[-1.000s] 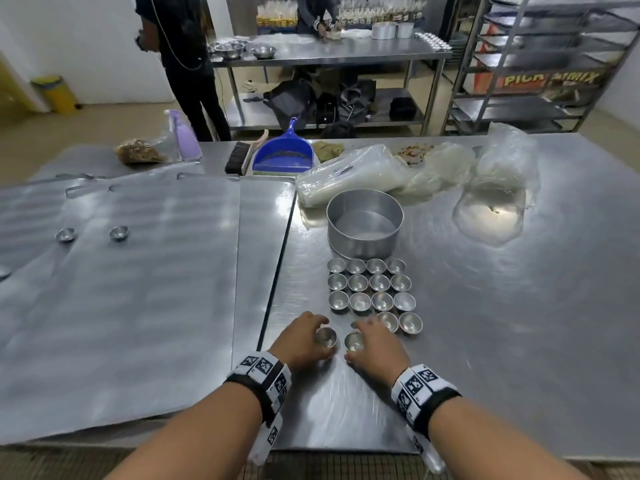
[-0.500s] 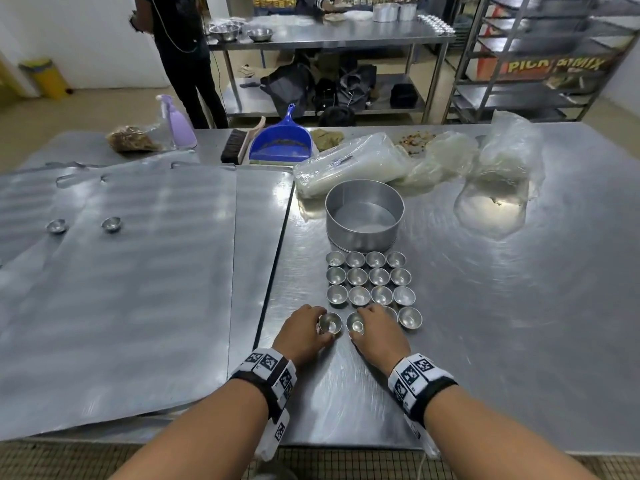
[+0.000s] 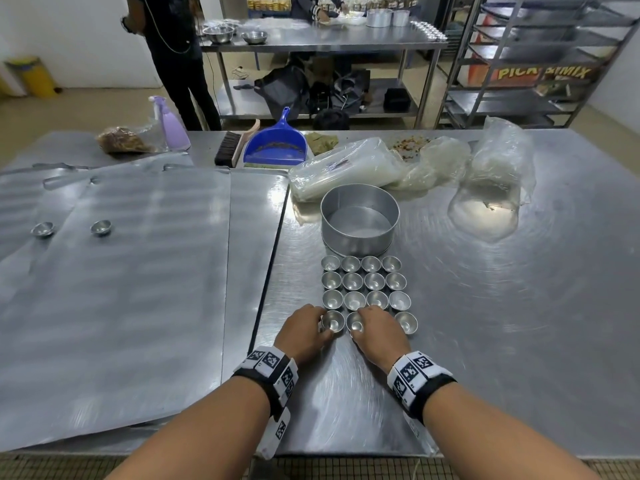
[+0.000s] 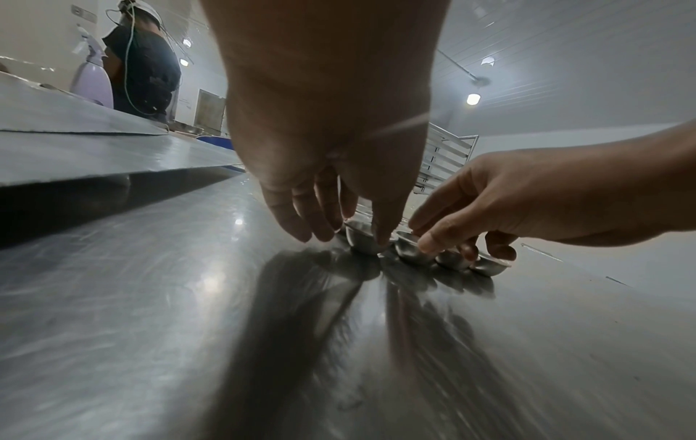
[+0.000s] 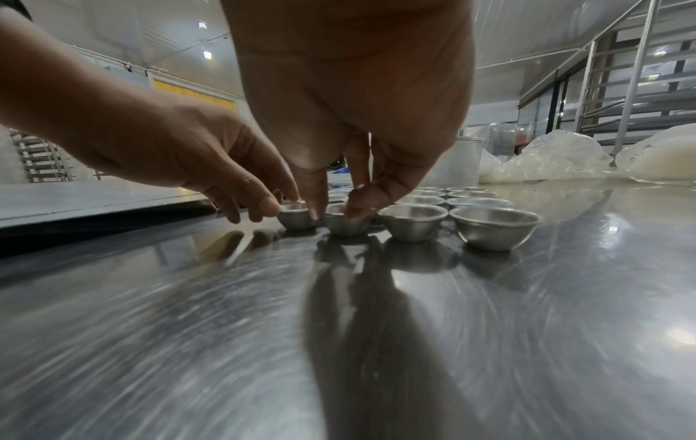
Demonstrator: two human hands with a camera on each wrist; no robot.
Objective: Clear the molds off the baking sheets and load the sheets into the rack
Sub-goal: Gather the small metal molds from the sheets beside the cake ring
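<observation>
Small molds [image 3: 364, 292] mostly gridded on table [image 3: 519, 323], just before round pan [image 3: 360, 223]. Left hand [image 3: 304, 332] pinching near-row left mold [image 3: 333, 321]; right hand [image 3: 377, 332] pinching its neighbour [image 3: 355, 322]. Front row being set down, apparently. Two stray molds [image 3: 100, 227] left on baking sheets [image 3: 114, 306]. Sheets unloaded as yet; rack [image 3: 540, 60] well apart behind.

Glossy brushed steel table [image 3: 485, 341], shiny metal molds [image 3: 374, 282], matt ribbed metal sheets [image 3: 121, 289], clear crinkled plastic bags [image 3: 502, 161].
</observation>
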